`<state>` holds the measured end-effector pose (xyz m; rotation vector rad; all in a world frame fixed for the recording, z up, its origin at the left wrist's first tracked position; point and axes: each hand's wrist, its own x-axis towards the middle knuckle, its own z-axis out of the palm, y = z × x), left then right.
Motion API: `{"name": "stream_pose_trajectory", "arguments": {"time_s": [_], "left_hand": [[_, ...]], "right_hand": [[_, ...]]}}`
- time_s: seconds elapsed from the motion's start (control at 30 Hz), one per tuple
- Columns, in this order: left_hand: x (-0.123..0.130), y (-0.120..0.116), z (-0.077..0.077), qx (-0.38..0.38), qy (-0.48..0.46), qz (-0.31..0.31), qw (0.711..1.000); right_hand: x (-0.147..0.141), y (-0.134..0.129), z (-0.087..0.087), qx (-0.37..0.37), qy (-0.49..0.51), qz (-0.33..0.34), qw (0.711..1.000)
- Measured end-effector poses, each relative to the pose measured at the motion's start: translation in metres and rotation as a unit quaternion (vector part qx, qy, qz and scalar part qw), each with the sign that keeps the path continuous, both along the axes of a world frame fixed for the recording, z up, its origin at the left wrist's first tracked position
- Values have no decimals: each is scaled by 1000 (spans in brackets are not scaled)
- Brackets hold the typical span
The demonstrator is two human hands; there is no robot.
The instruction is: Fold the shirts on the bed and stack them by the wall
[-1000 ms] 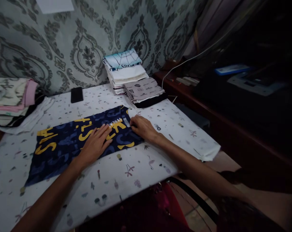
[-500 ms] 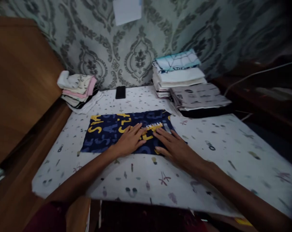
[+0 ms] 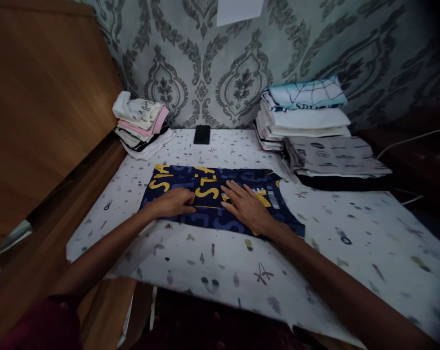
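Observation:
A navy shirt (image 3: 205, 222) with yellow and faded blue letters lies folded into a long flat strip across the cloth-covered table. My left hand (image 3: 174, 201) rests on its left half, fingers curled down and thumb close to them, seemingly gripping a bit of the fabric; the fingertips are partly hidden. Flat on the middle right of the shirt lies my right hand (image 3: 247, 206), its fingers stretched out and a little spread. Some of the print on the right part is covered by that hand.
A pile of folded clothes (image 3: 142, 121) stands at the back left by a wooden panel (image 3: 48, 92). At the back right are a taller clothes stack (image 3: 307, 116) and a grey folded garment (image 3: 336, 155) in front. A black phone (image 3: 202, 135) lies near the wall.
My left hand has slid left along the shirt and its fingers have curled in. My right hand stays flat, now nearer the shirt's middle. The view has turned left.

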<state>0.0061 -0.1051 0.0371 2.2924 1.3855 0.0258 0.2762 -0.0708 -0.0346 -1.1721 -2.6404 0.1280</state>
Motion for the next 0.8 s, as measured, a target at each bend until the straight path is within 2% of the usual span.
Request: {"name": "stream_pose_trajectory", "arguments": {"time_s": [0.07, 0.13, 0.23, 0.33, 0.43, 0.57, 0.8], "left_hand": [[-16, -2, 3, -2, -20, -13, 1000], [-33, -6, 7, -42, -49, -7, 998], [-57, -16, 11, -117, -89, 48, 988], [-78, -27, 12, -148, -106, 115, 977], [-96, -35, 8, -128, -100, 163, 973], [-114, -41, -1, -87, -108, 189, 972], [-121, -44, -9, -46, -71, 216, 973]], "right_hand": [[0, -2, 2, -5, -8, -3, 1000], [0, -2, 3, -8, -9, -6, 1000], [0, 0, 1, -7, 2, -10, 1000], [0, 1, -3, -4, 2, -10, 1000], [1, 1, -4, 1, -2, -8, 1000], [1, 1, -4, 7, 2, -9, 1000], [2, 3, -5, 24, 4, 2, 1000]]}}
